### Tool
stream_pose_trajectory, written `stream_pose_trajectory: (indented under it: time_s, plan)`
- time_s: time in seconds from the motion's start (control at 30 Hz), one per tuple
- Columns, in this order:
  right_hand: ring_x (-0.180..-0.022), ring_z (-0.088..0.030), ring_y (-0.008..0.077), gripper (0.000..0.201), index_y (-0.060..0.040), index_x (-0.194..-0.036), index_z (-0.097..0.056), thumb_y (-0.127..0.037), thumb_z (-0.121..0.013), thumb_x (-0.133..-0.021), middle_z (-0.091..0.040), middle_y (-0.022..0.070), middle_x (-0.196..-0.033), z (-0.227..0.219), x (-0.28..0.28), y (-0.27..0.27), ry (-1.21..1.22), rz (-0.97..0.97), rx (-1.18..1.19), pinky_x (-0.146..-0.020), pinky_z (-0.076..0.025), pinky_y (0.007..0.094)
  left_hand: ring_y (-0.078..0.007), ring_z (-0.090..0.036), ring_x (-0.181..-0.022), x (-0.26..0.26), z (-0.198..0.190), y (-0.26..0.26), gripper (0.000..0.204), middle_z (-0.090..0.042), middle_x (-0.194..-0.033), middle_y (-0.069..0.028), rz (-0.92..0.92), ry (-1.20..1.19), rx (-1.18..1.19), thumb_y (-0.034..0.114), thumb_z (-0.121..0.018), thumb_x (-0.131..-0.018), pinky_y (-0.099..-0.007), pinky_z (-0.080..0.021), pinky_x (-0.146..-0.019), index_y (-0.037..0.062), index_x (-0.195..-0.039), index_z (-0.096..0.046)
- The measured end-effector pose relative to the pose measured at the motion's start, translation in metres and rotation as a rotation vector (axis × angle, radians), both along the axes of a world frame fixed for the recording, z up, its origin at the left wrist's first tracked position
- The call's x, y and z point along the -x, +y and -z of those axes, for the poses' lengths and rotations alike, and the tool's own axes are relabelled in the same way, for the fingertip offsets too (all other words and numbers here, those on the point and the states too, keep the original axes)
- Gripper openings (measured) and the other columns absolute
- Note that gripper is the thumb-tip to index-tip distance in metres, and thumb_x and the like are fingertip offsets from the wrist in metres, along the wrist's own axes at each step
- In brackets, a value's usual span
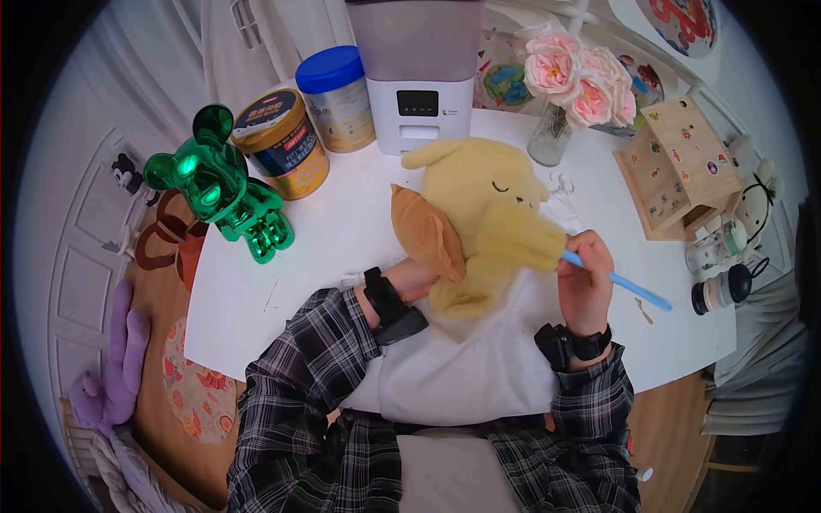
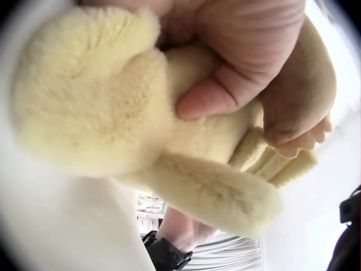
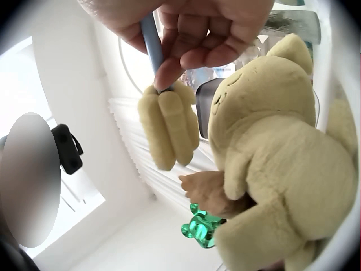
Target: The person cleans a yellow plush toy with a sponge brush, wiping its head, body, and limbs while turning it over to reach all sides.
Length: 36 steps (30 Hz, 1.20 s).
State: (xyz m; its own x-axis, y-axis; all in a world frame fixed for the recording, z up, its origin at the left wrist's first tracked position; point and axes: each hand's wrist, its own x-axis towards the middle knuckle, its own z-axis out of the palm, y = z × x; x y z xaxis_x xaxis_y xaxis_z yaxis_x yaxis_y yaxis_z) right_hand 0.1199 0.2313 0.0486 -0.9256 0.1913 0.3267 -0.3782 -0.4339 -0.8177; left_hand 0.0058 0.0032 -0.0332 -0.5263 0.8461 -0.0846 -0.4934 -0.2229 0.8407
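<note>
On my feed I see a white counter [image 1: 333, 227] above a wood floor [image 1: 669, 427], a patterned rug [image 1: 198, 389] and pale panelled wall [image 1: 81, 256] at left, light curtains [image 1: 158, 56] on both sides, and a bright window [image 3: 20, 73] in the right wrist view

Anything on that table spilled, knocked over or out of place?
Nothing looks spilled; the vase and both cans stand upright. Slightly odd: a small tan item lies loose near the end of the blue handle, too small to identify, and thin dark marks show on the white table at left.
</note>
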Motion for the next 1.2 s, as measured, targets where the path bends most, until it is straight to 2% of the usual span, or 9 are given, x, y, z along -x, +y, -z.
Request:
stream_pose_trajectory:
  time_s: [0.07,0.27,0.37,0.47,0.63,0.83,0.93,1.03,1.2]
  plan:
    - [-0.074,-0.060,0.0167,0.017,0.0021,-0.086,-0.059,-0.013,-0.052,-0.089,-0.064,0.0108,-0.082,-0.003,0.001,-0.007,-0.050,0.135,0.053,-0.075,-0.046,0.0279,-0.0148,-0.055,-0.108,0.000,0.000,0.001,0.040,-0.056,-0.123,-0.0042,-0.012,-0.010,-0.018,0.012,-0.062,-0.090,-0.0301,-0.046,-0.093,0.0054,-0.128,-0.051]
    - [-0.074,-0.059,0.0157,0.021,0.0025,-0.087,-0.059,-0.016,-0.051,-0.091,-0.062,0.0090,-0.078,0.000,-0.003,-0.012,-0.169,0.004,-0.283,-0.074,-0.046,0.0283,-0.0136,-0.059,-0.102,-0.004,-0.011,0.004,0.037,-0.059,-0.119,-0.0034,-0.038,0.010,-0.037,0.018,-0.061,-0.091,-0.0293,-0.049,-0.086,0.0071,-0.125,-0.052]
    - [-0.077,-0.059,0.0154,0.022,0.0024,-0.088,-0.059,-0.017,-0.050,-0.093,-0.062,0.0093,-0.079,0.003,-0.004,0.002,0.023,-0.058,-0.174,-0.076,-0.045,0.0280,-0.0149,-0.058,-0.105,-0.001,-0.007,0.002,0.038,-0.058,-0.122,-0.0040,-0.002,0.017,0.010,0.017,-0.061,-0.091,-0.0311,-0.048,-0.090,0.0066,-0.127,-0.051]
    - [-0.077,-0.059,0.0154,0.021,0.0021,-0.087,-0.059,-0.016,-0.050,-0.093,-0.062,0.0093,-0.079,-0.003,-0.001,-0.008,0.026,0.171,-0.026,-0.076,-0.045,0.0278,-0.0146,-0.057,-0.106,0.001,0.000,0.003,0.040,-0.057,-0.121,-0.0034,-0.023,0.014,-0.013,0.014,-0.061,-0.090,-0.0301,-0.048,-0.090,0.0060,-0.128,-0.050]
    - [-0.077,-0.059,0.0148,0.016,0.0021,-0.087,-0.060,-0.012,-0.052,-0.089,-0.063,0.0091,-0.080,0.003,0.001,-0.013,-0.133,0.077,-0.268,-0.078,-0.044,0.0276,-0.0169,-0.058,-0.108,0.001,-0.006,0.005,0.042,-0.057,-0.125,-0.0061,-0.010,-0.040,-0.087,0.017,-0.062,-0.090,-0.0325,-0.048,-0.092,0.0069,-0.129,-0.049]
    - [-0.076,-0.059,0.0149,0.016,0.0019,-0.087,-0.060,-0.011,-0.051,-0.089,-0.063,0.0086,-0.079,0.005,0.000,0.003,0.079,-0.063,-0.053,-0.077,-0.044,0.0275,-0.0141,-0.056,-0.109,-0.003,-0.008,0.006,0.042,-0.057,-0.124,-0.0052,-0.067,-0.034,-0.054,0.009,-0.061,-0.088,-0.0296,-0.047,-0.092,0.0053,-0.128,-0.050]
    - [-0.075,-0.059,0.0154,0.017,0.0020,-0.086,-0.060,-0.012,-0.050,-0.089,-0.063,0.0086,-0.078,-0.001,0.001,-0.009,-0.011,0.182,0.061,-0.076,-0.044,0.0275,-0.0146,-0.056,-0.110,-0.003,-0.022,0.002,0.044,-0.057,-0.124,-0.0049,-0.032,-0.052,0.026,0.006,-0.062,-0.086,-0.0295,-0.047,-0.093,0.0050,-0.128,-0.050]
    - [-0.075,-0.059,0.0157,0.020,0.0021,-0.085,-0.059,-0.014,-0.050,-0.091,-0.063,0.0084,-0.078,0.004,0.005,-0.014,-0.124,0.213,-0.262,-0.075,-0.045,0.0279,-0.0157,-0.056,-0.110,0.000,-0.007,0.003,0.045,-0.057,-0.124,-0.0053,-0.052,-0.046,-0.048,0.007,-0.063,-0.086,-0.0300,-0.047,-0.093,0.0045,-0.128,-0.049]
    - [-0.077,-0.058,0.0157,0.023,0.0023,-0.087,-0.060,-0.017,-0.050,-0.093,-0.062,0.0091,-0.077,0.006,-0.001,-0.002,-0.033,-0.005,-0.210,-0.077,-0.044,0.0280,-0.0167,-0.057,-0.109,0.000,-0.004,0.005,0.043,-0.057,-0.124,-0.0059,-0.035,-0.088,-0.079,0.012,-0.061,-0.089,-0.0317,-0.047,-0.093,0.0045,-0.129,-0.048]
